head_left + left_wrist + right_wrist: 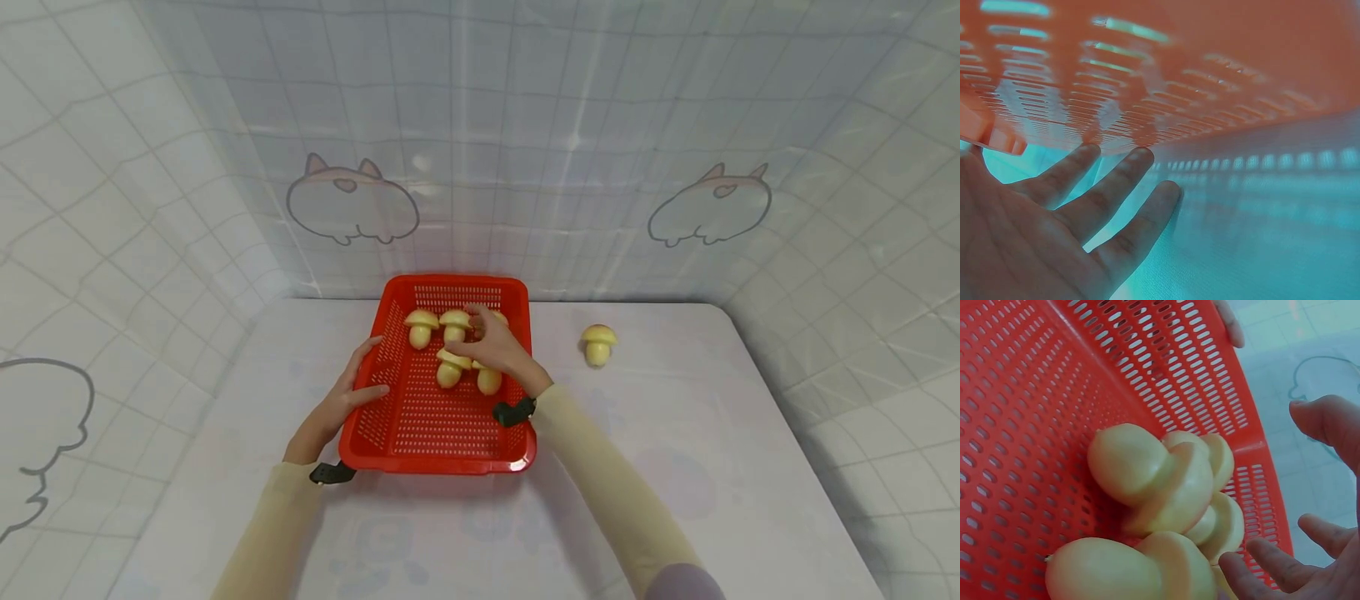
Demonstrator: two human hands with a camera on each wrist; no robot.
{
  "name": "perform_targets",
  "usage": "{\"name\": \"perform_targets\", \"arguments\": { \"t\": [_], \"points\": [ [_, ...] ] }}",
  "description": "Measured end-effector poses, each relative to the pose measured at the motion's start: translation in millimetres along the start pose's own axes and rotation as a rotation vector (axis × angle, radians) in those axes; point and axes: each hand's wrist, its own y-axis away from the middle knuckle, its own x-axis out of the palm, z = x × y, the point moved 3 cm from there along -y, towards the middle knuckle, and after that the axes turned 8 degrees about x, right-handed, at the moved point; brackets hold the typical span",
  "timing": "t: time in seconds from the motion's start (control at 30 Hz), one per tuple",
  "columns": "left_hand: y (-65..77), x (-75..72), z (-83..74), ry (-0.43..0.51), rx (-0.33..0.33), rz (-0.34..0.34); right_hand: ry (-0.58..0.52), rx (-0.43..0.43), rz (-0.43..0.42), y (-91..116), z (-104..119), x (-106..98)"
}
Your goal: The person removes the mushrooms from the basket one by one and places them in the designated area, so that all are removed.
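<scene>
A red perforated plastic basket (438, 465) stands on the table in the head view. My left hand (337, 406) grips its left side, thumb over the rim and the other fingers along the outside, as the left wrist view shows of that hand (1041, 231). Several yellow toy mushrooms (421, 332) lie toward the back and right of the basket. Over them hovers my right hand (501, 347), its fingers spread. In the right wrist view its fingers (1285, 570) are apart with nothing between them, close beside the mushrooms (1129, 464).
One more yellow mushroom (598, 345) sits on the white table (645, 433), right of the basket. Behind the table hangs a sheet (525, 167) with a grid pattern and cartoon animal outlines, and similar sheeting (885, 333) encloses both sides.
</scene>
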Motion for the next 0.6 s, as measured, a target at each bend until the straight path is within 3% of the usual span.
{"name": "perform_targets", "arguments": {
  "t": [0.23, 0.6],
  "points": [
    [2.2, 2.6, 0.1, 0.006, -0.019, 0.004, 0.079, 0.029, 0.008, -1.8, -7.7, 5.5],
    [1.0, 0.2, -2.8, 0.015, -0.020, 0.005, 0.194, -0.015, 0.028, -7.7, -5.1, 8.2]
  ]
}}
